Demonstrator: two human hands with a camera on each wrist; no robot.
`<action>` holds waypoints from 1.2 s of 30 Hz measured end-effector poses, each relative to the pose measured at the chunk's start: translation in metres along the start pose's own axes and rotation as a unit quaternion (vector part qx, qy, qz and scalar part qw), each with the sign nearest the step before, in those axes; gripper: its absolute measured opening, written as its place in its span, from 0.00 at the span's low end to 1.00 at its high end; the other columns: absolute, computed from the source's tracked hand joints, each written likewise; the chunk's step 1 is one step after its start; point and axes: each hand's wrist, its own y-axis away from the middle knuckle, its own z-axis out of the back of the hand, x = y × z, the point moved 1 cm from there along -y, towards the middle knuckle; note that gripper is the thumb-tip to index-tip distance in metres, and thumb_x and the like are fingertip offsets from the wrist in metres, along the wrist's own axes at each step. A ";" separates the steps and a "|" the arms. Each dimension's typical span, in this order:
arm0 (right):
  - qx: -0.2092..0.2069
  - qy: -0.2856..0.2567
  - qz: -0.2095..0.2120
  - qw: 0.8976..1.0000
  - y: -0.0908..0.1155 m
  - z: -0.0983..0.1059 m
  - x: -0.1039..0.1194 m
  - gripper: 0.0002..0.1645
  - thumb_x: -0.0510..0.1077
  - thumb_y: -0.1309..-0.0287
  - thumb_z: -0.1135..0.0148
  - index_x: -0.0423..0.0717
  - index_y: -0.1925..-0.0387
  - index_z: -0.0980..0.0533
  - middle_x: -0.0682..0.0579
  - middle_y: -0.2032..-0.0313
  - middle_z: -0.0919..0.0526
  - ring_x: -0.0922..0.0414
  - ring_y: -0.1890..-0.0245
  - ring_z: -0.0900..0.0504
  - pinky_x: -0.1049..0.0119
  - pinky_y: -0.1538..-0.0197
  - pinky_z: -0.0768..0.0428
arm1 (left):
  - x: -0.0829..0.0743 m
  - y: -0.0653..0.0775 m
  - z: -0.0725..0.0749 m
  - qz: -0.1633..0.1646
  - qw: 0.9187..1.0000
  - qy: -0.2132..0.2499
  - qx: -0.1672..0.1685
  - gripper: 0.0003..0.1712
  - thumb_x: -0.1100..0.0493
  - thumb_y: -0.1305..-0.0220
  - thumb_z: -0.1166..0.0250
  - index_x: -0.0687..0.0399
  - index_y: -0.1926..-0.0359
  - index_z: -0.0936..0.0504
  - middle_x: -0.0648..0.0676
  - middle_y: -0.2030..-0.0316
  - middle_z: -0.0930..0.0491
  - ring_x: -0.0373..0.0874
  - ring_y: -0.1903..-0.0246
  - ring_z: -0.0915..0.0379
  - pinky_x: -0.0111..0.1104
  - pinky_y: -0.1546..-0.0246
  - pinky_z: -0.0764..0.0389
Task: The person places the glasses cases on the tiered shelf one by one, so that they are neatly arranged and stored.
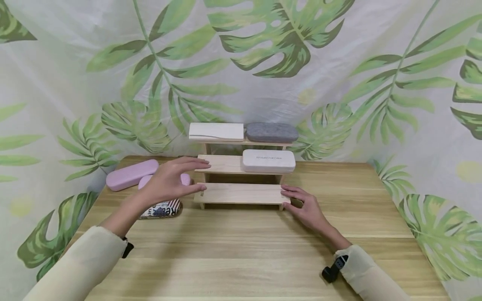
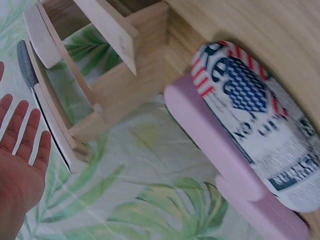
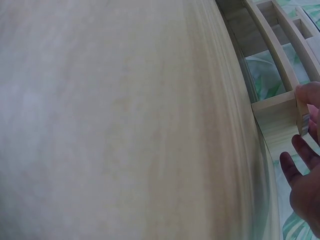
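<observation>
A three-tier wooden display stand stands between the two hands. My left hand reaches toward its left end, fingers straight and thumb spread apart; in the left wrist view the palm faces up, apart from the wood. At the lowest shelf's right end, my right hand pinches the board, thumb at the front edge and fingertips on top. A white glasses case and a grey fabric glasses case lie on the top tier. On the middle tier's right half rests a white glasses case with lettering.
Left of the stand, two purple glasses cases and a flag-printed glasses case lie on the wooden table. Behind the table hangs a leaf-patterned cloth. Dark wrist straps sit by both sleeves.
</observation>
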 end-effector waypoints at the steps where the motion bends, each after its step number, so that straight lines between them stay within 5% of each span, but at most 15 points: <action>1: 0.000 -0.001 0.000 1.000 0.000 0.000 0.000 0.24 0.34 0.40 0.24 0.40 0.41 0.15 0.47 0.34 0.17 0.43 0.30 0.23 0.78 0.30 0.33 | 0.001 0.003 0.001 0.006 1.000 -0.001 -0.002 0.31 0.51 0.45 0.17 0.53 0.40 0.12 0.54 0.40 0.14 0.56 0.39 0.19 0.53 0.44 0.17; 9: 0.002 -0.008 0.004 1.000 -0.002 -0.001 0.000 0.24 0.34 0.39 0.24 0.40 0.41 0.15 0.46 0.34 0.17 0.43 0.31 0.23 0.77 0.30 0.33 | 0.014 0.036 0.009 0.028 0.999 -0.011 -0.024 0.31 0.57 0.50 0.15 0.51 0.42 0.11 0.53 0.44 0.12 0.56 0.44 0.16 0.50 0.48 0.17; 12: 0.001 -0.010 0.003 1.000 -0.003 0.000 -0.001 0.24 0.35 0.39 0.24 0.41 0.41 0.15 0.46 0.34 0.17 0.43 0.31 0.22 0.77 0.30 0.33 | 0.020 0.047 0.012 0.031 0.999 -0.011 -0.025 0.32 0.58 0.52 0.14 0.53 0.43 0.11 0.53 0.44 0.12 0.55 0.45 0.15 0.42 0.45 0.19; 20: 0.001 -0.012 0.000 1.000 -0.002 0.001 -0.003 0.24 0.36 0.39 0.24 0.42 0.41 0.15 0.47 0.34 0.17 0.43 0.31 0.22 0.78 0.31 0.32 | 0.036 0.075 0.018 0.054 0.998 -0.045 -0.008 0.35 0.53 0.55 0.12 0.49 0.42 0.12 0.52 0.45 0.12 0.55 0.44 0.16 0.35 0.45 0.23; 27: 0.000 -0.011 -0.003 1.000 -0.001 0.001 -0.004 0.24 0.35 0.39 0.24 0.41 0.41 0.15 0.46 0.34 0.17 0.43 0.31 0.22 0.77 0.30 0.32 | 0.059 0.097 0.018 0.037 0.998 -0.056 0.003 0.36 0.53 0.56 0.13 0.53 0.43 0.12 0.52 0.47 0.11 0.57 0.45 0.16 0.14 0.38 0.40; 36: 0.003 -0.012 -0.008 1.000 -0.002 0.002 -0.004 0.24 0.36 0.38 0.24 0.42 0.40 0.15 0.47 0.34 0.18 0.44 0.30 0.23 0.76 0.30 0.33 | 0.076 0.127 0.015 0.068 0.996 -0.052 0.011 0.39 0.50 0.58 0.11 0.50 0.41 0.12 0.51 0.45 0.12 0.56 0.46 0.17 0.15 0.42 0.36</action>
